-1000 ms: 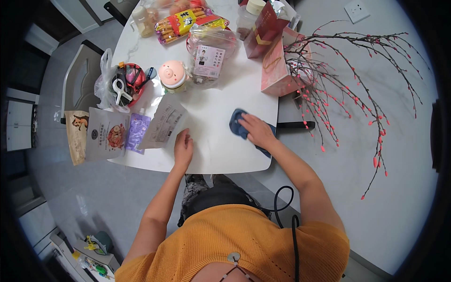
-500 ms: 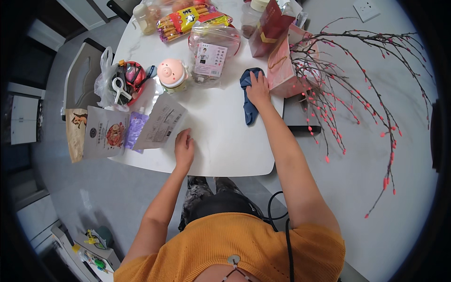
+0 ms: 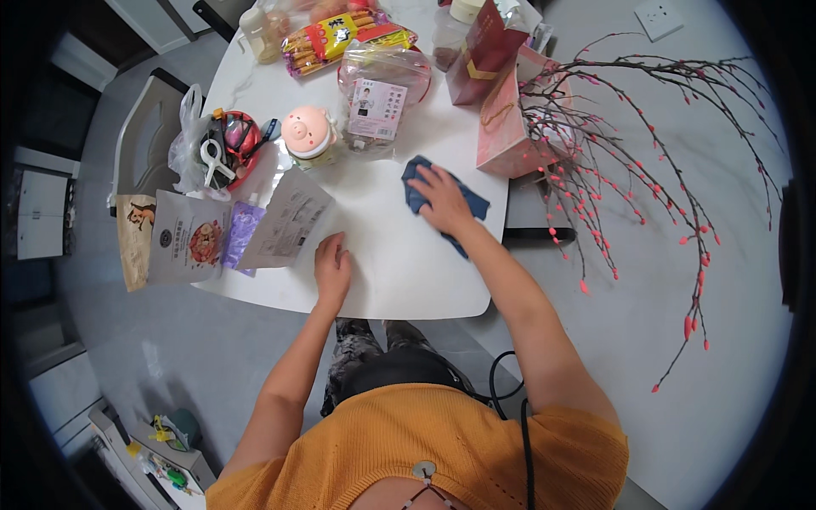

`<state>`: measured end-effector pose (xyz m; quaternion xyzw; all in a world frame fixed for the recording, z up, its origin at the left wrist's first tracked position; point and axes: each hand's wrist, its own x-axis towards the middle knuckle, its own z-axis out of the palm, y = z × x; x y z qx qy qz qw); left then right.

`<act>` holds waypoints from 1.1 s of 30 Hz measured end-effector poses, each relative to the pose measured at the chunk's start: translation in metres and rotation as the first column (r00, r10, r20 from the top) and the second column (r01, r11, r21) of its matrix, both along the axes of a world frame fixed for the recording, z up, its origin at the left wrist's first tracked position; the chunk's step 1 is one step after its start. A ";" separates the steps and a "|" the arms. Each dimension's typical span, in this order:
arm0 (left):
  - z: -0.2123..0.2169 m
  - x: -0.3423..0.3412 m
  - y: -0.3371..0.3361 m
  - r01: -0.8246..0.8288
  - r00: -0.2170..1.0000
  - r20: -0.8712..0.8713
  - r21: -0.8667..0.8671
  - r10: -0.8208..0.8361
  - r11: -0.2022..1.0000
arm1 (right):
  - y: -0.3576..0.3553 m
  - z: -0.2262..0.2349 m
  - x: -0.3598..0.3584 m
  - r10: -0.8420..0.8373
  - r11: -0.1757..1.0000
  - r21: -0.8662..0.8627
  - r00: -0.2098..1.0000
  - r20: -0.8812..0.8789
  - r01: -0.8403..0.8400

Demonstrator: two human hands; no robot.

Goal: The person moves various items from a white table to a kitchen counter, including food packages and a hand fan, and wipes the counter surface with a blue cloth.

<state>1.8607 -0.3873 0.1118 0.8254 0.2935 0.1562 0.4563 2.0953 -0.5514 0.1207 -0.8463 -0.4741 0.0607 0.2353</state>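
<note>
The right hand (image 3: 444, 197) lies flat, fingers spread, pressing a blue cloth (image 3: 416, 194) on the table (image 3: 399, 272) just beside the pink box (image 3: 501, 136), which a wide swipe could knock, while the left hand (image 3: 331, 270) rests flat and empty.

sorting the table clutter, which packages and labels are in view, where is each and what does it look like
Clear bag: table middle, back from the right hand pressing a blue cloth; pink-and-white label.
Red carton: far right, tall, gold band.
Pink box: right edge, by the red-budded branches.
Snack packs: far edge, yellow and red.
Grey pouch: left edge, round food picture.
Purple sachet: beside it.
Grey printed pouch: beyond the left hand.
</note>
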 end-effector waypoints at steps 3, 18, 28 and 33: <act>0.001 -0.001 0.000 0.016 1.000 0.006 0.013 -0.016 1.000 | -0.018 0.005 -0.023 -0.119 0.991 -0.050 0.993 0.025 0.120; 0.000 -0.005 -0.002 0.051 0.999 -0.001 0.018 -0.051 0.999 | -0.138 -0.007 -0.081 -0.622 0.715 -0.297 0.770 0.140 0.632; 0.002 -0.021 0.000 0.019 0.999 0.033 -0.057 -0.017 0.998 | -0.142 0.067 -0.103 -0.488 0.858 -0.208 0.872 -0.041 0.470; 0.006 -0.027 0.006 -0.043 0.999 0.030 -0.026 0.044 0.999 | -0.121 0.029 -0.041 -0.421 0.907 -0.003 0.907 -0.006 0.421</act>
